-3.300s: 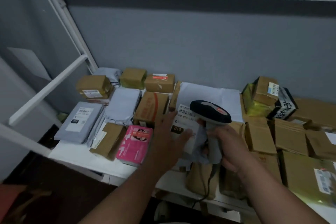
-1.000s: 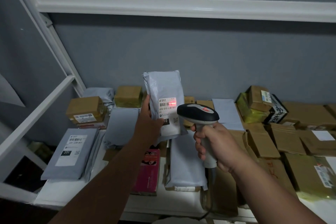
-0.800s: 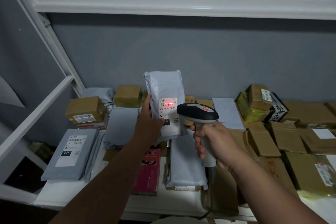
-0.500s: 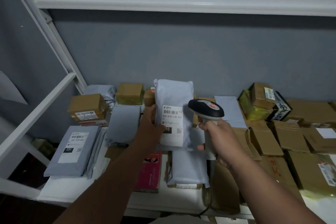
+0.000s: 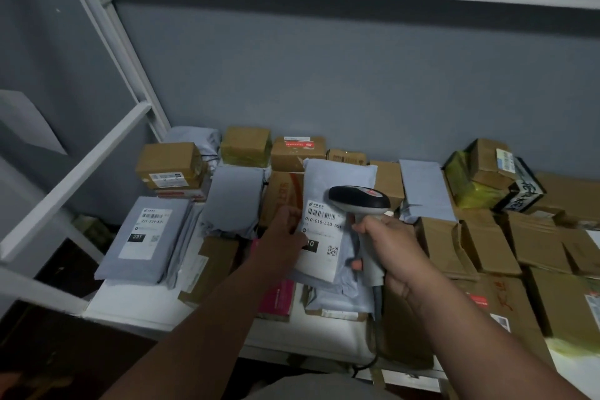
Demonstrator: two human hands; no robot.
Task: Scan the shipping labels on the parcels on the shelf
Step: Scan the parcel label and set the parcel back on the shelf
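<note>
Shelf [image 5: 136,302], L to R.

1. Grey mailer [image 5: 143,237] – far L, flat, label up ("231"), long axis front-to-back. No sign it's scanned; prob. pending.
2. Boxes [image 5: 168,162] at back L, label on front face – lying on shelf, prob. pending.
3. Blank mailer [image 5: 233,198] – no label showing; needs flipping to scan, I'd guess.
4. L hand [image 5: 285,237] – fingers and thumb pinch L edge of held mailer [image 5: 337,178], thumb on label [image 5: 321,237].
5. Held mailer – centre, low over the pile, tilted back; label faces the person, barcode at top, text reads upright. Long axis runs front-to-back, top end toward wall. No red beam on the barcode at this moment; cannot tell from this view if scan registered.
6. Scanner [image 5: 360,200] – head just R of barcode, overlapping mailer's R edge; nose points L. Handle down.
7. R hand [image 5: 389,250] – wrapped tight round scanner handle.
8. Cartons [image 5: 487,237] R side – many, few labels visible; prob. pending.

Progress: one item in hand; most of shelf apparently left.
</note>
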